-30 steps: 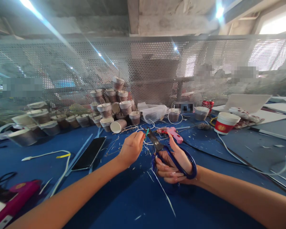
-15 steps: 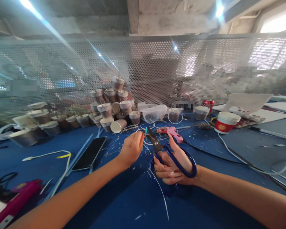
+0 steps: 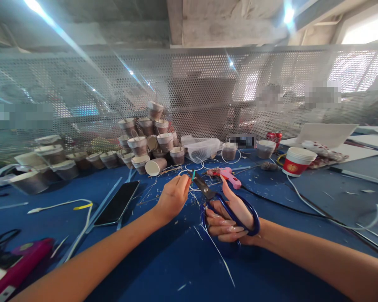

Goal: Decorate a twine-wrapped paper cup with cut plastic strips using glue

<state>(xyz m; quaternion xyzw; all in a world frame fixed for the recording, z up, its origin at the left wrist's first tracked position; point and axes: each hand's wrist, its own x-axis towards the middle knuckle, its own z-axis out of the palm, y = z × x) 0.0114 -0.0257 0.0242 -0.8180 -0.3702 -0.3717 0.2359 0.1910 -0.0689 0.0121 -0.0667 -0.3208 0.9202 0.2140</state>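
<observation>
My left hand (image 3: 173,195) is closed in a pinch on a thin teal strip (image 3: 193,176), whose upper end sticks up past the fingertips. My right hand (image 3: 229,216) grips a pair of scissors (image 3: 208,192) with dark blades and large blue loop handles, thumb and fingers through the loops. The blades point toward the teal strip, right beside my left fingertips; whether they touch it I cannot tell. A thin white strand (image 3: 220,253) trails below the scissors' handle. Just behind the blades lies a pink glue gun (image 3: 229,177) with a black cord.
Brown cups with white rims (image 3: 137,145) are stacked at the back left. A phone (image 3: 118,203) lies left of my hands. White-and-red paper cups (image 3: 297,163) stand at right. Scraps and cords litter the blue table (image 3: 145,268); a magenta tool (image 3: 28,262) lies front left.
The scissors' blade tips have swung slightly left, toward the teal strip. The white strand's lower end has shifted right. My left hand has stayed nearly still.
</observation>
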